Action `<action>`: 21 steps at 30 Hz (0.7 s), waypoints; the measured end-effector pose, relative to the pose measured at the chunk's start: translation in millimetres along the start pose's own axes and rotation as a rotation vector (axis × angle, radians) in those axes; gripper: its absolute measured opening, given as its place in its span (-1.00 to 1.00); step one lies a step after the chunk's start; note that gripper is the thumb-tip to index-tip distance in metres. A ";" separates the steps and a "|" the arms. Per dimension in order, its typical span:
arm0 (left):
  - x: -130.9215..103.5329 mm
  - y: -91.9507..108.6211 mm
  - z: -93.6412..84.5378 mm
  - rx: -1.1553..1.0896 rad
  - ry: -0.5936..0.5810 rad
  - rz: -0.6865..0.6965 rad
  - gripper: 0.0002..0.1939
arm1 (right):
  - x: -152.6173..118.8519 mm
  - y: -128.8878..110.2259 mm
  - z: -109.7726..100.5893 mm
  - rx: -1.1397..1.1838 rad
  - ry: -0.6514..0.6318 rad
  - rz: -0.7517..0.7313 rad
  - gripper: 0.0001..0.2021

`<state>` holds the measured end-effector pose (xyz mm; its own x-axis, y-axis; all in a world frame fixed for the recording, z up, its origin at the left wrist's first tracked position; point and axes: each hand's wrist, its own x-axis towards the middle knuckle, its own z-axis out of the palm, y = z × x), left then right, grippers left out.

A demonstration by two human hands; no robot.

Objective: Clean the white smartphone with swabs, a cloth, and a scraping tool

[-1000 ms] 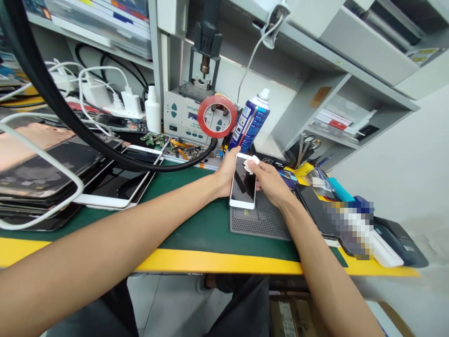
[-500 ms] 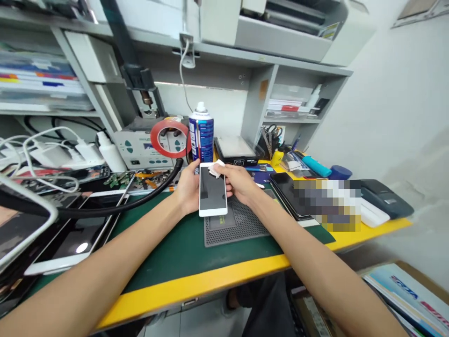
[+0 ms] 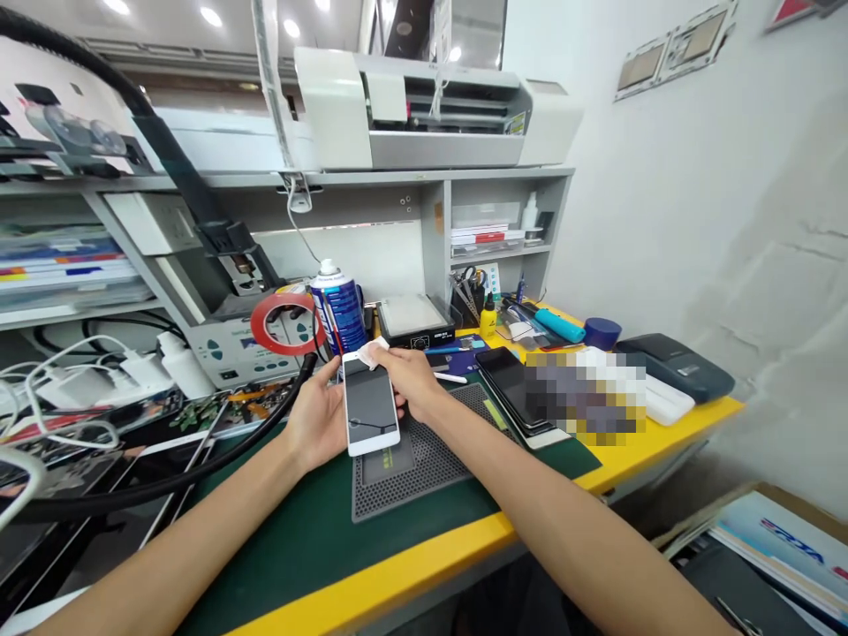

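A white smartphone [image 3: 372,408] with a dark screen is held up over the grey perforated mat [image 3: 437,455]. My left hand [image 3: 319,413] grips its left edge, the thumb along the upper side and the other fingers behind it. Pinched between the thumb and fingers of my right hand [image 3: 412,378] is a small white wipe [image 3: 374,353], which touches the top end of the phone. Some of the right fingers curl beside the phone's right edge. Behind the phone stands a blue spray can [image 3: 339,309], close to a red tape roll [image 3: 286,323].
Stacked phones [image 3: 513,389] lie right of the mat. A black hose [image 3: 218,468] crosses the left side, near white chargers [image 3: 86,384] and cables. A yellow bottle [image 3: 488,318] and a flat black-framed device [image 3: 414,320] stand at the back. The yellow table edge [image 3: 397,565] runs in front.
The camera view has tilted up and turned right, so the scene sits lower and further left. Both hands keep hold of the phone and wipe, the wipe still at the phone's top end.
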<state>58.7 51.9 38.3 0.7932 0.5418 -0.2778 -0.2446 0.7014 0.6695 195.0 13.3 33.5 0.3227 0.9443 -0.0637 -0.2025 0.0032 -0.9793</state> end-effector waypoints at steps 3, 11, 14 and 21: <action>-8.5 0.1 0.8 0.009 0.000 -0.044 -0.40 | 1.3 -1.0 -1.2 0.014 0.035 -0.014 -0.61; -23.0 -5.1 9.5 0.094 0.036 -0.057 -0.40 | 4.4 -5.2 -4.4 -0.006 0.101 -0.135 -0.63; -21.8 -6.8 6.1 0.098 0.105 -0.014 -0.40 | 3.7 -4.1 -4.0 -0.072 0.020 -0.167 -0.73; -24.2 -6.3 0.7 0.147 0.142 0.024 -0.29 | -2.1 -0.7 0.3 -0.203 -0.145 -0.158 -0.71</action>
<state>41.5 34.0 41.3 0.6991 0.6246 -0.3480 -0.1699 0.6179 0.7677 194.1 11.4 34.3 0.1975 0.9745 0.1067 0.0334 0.1021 -0.9942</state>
